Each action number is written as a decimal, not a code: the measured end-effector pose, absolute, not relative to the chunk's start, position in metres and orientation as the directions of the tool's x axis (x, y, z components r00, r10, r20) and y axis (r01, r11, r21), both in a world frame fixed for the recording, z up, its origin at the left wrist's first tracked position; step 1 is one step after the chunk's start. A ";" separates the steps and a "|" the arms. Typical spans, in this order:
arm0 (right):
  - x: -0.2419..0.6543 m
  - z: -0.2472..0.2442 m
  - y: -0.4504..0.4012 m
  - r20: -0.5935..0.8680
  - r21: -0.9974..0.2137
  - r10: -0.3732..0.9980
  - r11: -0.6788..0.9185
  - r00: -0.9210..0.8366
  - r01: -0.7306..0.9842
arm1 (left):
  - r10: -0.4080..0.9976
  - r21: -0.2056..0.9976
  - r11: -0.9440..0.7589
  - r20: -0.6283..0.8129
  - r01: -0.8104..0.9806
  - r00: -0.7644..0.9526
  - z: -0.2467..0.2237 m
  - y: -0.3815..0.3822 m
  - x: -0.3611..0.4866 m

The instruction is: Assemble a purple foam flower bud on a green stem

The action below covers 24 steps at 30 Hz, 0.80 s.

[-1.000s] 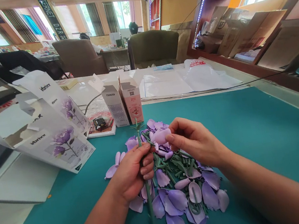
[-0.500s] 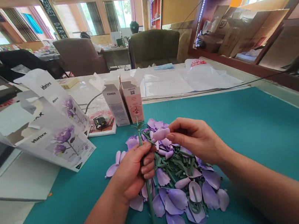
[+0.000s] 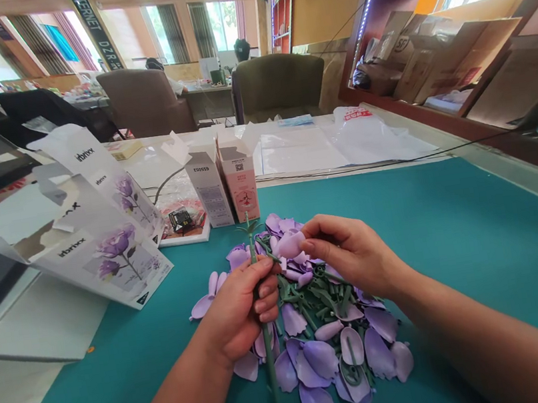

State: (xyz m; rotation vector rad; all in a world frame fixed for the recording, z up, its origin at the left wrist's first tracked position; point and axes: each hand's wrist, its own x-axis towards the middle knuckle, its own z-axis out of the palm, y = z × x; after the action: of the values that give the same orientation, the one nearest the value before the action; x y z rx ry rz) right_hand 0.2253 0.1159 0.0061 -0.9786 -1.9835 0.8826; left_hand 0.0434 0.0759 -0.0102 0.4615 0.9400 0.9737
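Your left hand (image 3: 244, 303) is closed around a green stem (image 3: 274, 389), whose leafy tip shows above your thumb while the rest runs down below your fist. Your right hand (image 3: 350, 250) pinches a pale purple petal (image 3: 289, 244) between thumb and fingers, near the stem's upper part. Below and between both hands (a pink box (image 3: 244, 181) stands beyond them), loose petals (image 3: 321, 358) and green pieces (image 3: 321, 295) lie heaped on the teal surface (image 3: 458, 247).

Over to the far side!
Brown chair (image 3: 145, 102) left of an olive chair (image 3: 280, 85), cardboard boxes (image 3: 472, 56) crowding the shelf (image 3: 403, 104), white bag (image 3: 365, 133) lying crumpled!
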 end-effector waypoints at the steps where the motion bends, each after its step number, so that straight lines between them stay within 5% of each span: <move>1: 0.225 0.006 0.116 0.310 -0.813 0.846 0.473 -0.434 0.340 | 0.858 0.706 0.510 -0.459 -0.492 0.232 -0.010 0.076 0.043; 24: 0.226 0.001 0.121 0.346 -0.769 0.803 0.539 -0.486 0.344 | 0.823 0.622 0.557 -0.504 -0.551 0.264 -0.010 0.076 0.044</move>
State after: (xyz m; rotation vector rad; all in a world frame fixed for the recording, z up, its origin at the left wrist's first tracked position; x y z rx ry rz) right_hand 0.2264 0.1213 0.0014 -0.9234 -2.0653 0.8245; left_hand 0.0435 0.0763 -0.0097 0.3532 0.9003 0.9542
